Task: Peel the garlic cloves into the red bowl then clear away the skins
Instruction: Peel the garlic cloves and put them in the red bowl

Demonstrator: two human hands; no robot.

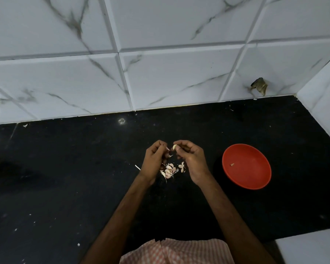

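Observation:
Above the black counter, my right hand (189, 157) pinches a pale garlic clove (174, 147) between thumb and fingers. Close beside it, my left hand (154, 159) has curled fingers pinching a thin strip of pinkish skin (167, 148). Under both hands lies a small heap of garlic cloves and loose skins (170, 170). The red bowl (246, 166) stands on the counter to the right of my right hand, with one small piece of garlic (232, 164) inside it.
The black counter (84, 178) meets a white marble-tiled wall (160, 63) at the back and a white side wall (324, 103) on the right. A stray skin sliver (137, 167) lies left of the heap. Small white flecks dot the counter.

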